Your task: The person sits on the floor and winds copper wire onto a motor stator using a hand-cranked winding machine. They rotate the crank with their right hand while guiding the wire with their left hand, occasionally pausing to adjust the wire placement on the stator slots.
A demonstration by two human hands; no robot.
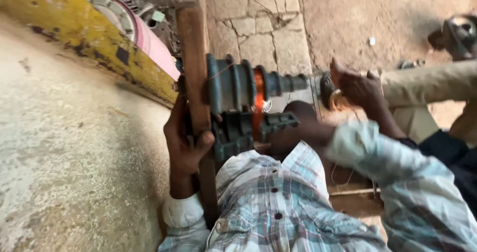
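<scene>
Gripping the wooden post (pixel 195 58) with your left hand (pixel 185 138), fingers wrapped | your right hand (pixel 358 85) closed on the crank (pixel 329 90); copper coil (pixel 258 95) on the teal winder (pixel 233 83)

1. The right hand (pixel 358 87), to the right of the grey-green winding spool (pixel 238 85), is smeared by motion; its fingers cannot be told apart, and what it grips is hidden.
2. The left hand (pixel 185 140), below and left of the spool, wraps the wooden post (pixel 195 68), hiding its fingertips and that part of the post.
3. The post's foot, below the spool, disappears behind the plaid shirt (pixel 278 202).
4. The dark machine (pixel 459 33), far right of the spool, is cut by the picture's edge and blurred.
5. The pink-rimmed round thing (pixel 130 26), left of the spool, is half hidden behind the yellow beam (pixel 84 33).
</scene>
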